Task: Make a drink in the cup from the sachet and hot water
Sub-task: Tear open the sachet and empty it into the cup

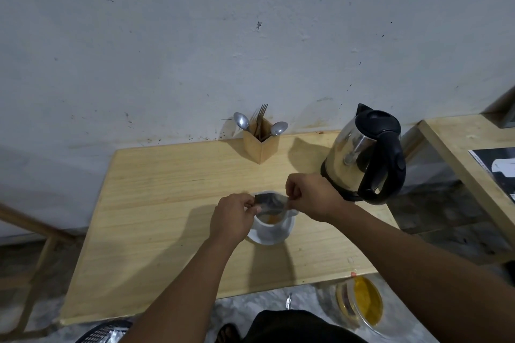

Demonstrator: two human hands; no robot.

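Observation:
A white cup [274, 227] stands on a white saucer [287, 235] in the middle of the wooden table [167, 203]. Orange powder lies inside the cup. A silvery sachet [271, 205] is held flat just above the cup's mouth. My left hand [232, 217] pinches its left end and my right hand [310, 195] pinches its right end. A steel kettle [359, 156] with a black handle and lid stands to the right, behind my right hand.
A wooden holder [261, 143] with two spoons and forks stands at the back by the wall. A second wooden table [471, 153] lies to the right. On the floor sit a clear container [362, 301] with yellow contents and a dark basket [108, 333].

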